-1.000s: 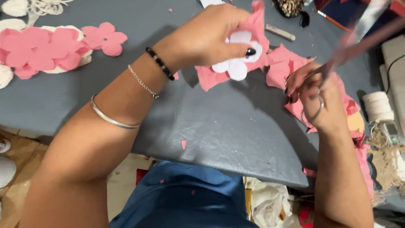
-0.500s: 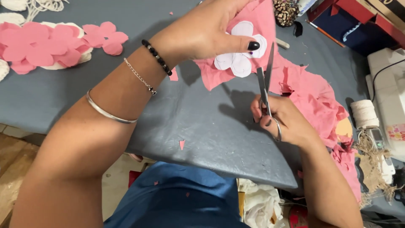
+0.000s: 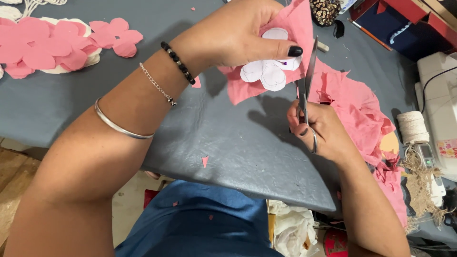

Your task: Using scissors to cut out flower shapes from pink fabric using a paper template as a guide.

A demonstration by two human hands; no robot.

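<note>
Grey desk (image 3: 228, 143) fills most of the view, its surface wrinkled and dotted with small pink scraps. Heap of pink fabric offcuts (image 3: 357, 109) lies on the right side of the desk, running toward the right edge. Stack of cut pink flower shapes (image 3: 52, 47) sits at the far left, well apart from both hands. White sewing machine (image 3: 438, 100) at the right edge, with a spool of cream twine (image 3: 413, 127) just beside it. Left hand (image 3: 238, 35) is raised above the desk, fingers and thumb clamped on a piece of pink fabric (image 3: 295, 24) with a white paper flower pattern (image 3: 271, 71) pinned to its face; the thumb presses on the upper part of the pattern. Right hand (image 3: 323, 131) is closed through the handles of the scissors (image 3: 307, 81), blades pointing up and away, touching the right edge of the pink fabric just beside the pattern. Blades look nearly together. Left wrist wears a black bead bracelet (image 3: 178, 62), a thin chain and a silver bangle (image 3: 119, 124).
</note>
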